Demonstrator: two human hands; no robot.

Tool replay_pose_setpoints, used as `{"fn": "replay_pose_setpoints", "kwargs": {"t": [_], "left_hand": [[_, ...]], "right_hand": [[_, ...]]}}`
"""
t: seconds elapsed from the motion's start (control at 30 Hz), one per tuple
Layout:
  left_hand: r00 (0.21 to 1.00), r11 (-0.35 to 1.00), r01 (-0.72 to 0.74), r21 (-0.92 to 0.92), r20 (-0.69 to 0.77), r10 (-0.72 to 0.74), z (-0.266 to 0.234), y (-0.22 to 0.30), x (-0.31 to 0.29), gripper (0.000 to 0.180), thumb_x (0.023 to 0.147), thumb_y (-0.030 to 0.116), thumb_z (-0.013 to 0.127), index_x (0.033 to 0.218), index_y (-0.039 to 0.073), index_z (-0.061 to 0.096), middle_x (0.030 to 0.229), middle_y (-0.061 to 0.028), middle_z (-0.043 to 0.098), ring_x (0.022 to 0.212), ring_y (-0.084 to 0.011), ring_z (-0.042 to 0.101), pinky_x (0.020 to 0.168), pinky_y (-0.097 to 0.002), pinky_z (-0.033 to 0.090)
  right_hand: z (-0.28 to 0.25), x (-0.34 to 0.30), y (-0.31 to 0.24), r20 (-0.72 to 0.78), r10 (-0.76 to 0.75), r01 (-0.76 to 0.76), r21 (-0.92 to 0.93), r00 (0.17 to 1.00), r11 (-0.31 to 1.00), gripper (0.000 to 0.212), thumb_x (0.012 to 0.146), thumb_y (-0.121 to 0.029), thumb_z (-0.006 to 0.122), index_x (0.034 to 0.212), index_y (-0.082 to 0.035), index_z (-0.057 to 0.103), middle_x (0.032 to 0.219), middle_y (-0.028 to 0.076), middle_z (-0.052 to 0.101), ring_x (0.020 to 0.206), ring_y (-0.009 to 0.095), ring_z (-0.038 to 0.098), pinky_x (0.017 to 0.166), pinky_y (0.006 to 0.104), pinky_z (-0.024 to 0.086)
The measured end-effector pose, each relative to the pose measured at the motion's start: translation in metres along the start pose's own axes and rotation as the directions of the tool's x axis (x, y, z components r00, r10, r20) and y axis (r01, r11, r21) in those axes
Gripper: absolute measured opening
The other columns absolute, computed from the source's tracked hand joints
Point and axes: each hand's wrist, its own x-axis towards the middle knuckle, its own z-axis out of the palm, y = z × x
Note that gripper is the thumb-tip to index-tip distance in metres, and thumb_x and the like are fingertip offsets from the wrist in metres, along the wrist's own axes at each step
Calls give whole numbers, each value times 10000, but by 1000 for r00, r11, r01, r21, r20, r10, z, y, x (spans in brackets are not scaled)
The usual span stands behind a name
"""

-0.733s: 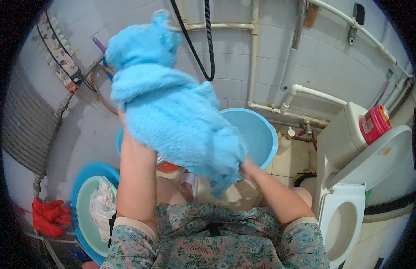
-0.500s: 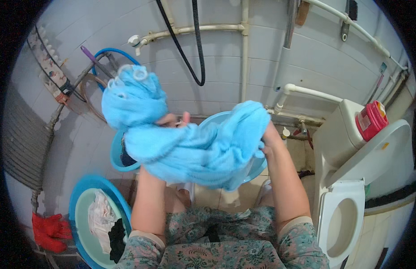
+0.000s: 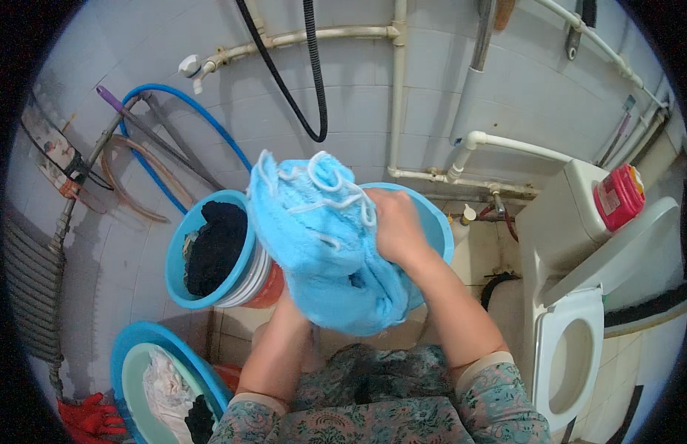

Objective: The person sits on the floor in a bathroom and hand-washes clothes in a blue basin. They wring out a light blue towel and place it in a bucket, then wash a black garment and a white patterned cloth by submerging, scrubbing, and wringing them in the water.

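Note:
A light blue plush cloth (image 3: 321,251), edged with white cord-like loops, hangs bunched up in front of me. My right hand (image 3: 399,223) grips its right side, fingers curled into the fabric. The left forearm (image 3: 278,348) runs up under the cloth, which hides my left hand and its fingers. Behind and below the bundle, a large light blue basin (image 3: 435,222) shows partly at the right.
Dark clothes (image 3: 217,248) fill a blue basin (image 3: 182,290) resting on a bucket (image 3: 263,285) at the left. Nearer, a pale green basin (image 3: 136,392) with white and black garments sits inside a bigger blue one (image 3: 125,348). A toilet (image 3: 536,348) stands at the right.
The cloth, spread wide between both hands before, is now gathered into a compact bundle. My right hand has moved left and up. The view has shifted slightly, uncovering the left basin.

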Motion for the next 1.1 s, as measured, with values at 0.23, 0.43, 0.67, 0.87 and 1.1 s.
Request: {"fn": "replay_pose_setpoints", "kwargs": {"t": [0.23,0.43,0.67,0.87,1.1], "left_hand": [[999,998,-37,41,21,36,-19,-3,7,586,859,548,345,1271,131,339,1290,-86,371,1169,-270,380,987,-502,268],[998,996,-55,71,11,54,-17,7,-8,587,855,555,349,1255,125,351,1261,-90,395,1144,-268,402,977,-481,293],[992,982,-126,144,34,122,-30,28,-22,590,849,563,353,1237,119,366,1226,-94,422,1115,-266,427,966,-456,322],[988,978,-142,151,75,132,-41,20,-14,593,845,570,357,1222,113,378,1197,-98,446,1091,-265,448,956,-434,346],[968,965,-244,93,84,237,-69,17,-16,593,836,580,373,1198,111,387,1143,-101,479,1052,-256,479,938,-397,381]], "right_hand": [[-2,10,13,194,89,-143,287,977,947,388,717,-164,626,1083,-65,547,971,140,600,919,271,567,827,383,411],[-11,-8,63,667,92,-642,658,740,394,875,709,-179,684,1399,-119,149,1382,126,270,1280,246,264,1034,359,256],[19,-44,71,948,81,-768,198,308,609,974,639,-300,753,1381,-66,167,1414,121,221,1285,251,223,1063,375,173],[122,-118,141,867,119,-752,342,483,564,704,724,-279,701,1300,-41,374,1295,72,430,1189,210,378,1013,381,284],[101,-65,116,536,774,-687,-423,336,591,547,747,-234,647,1252,-175,446,1298,137,419,1192,290,390,991,414,314]]}}
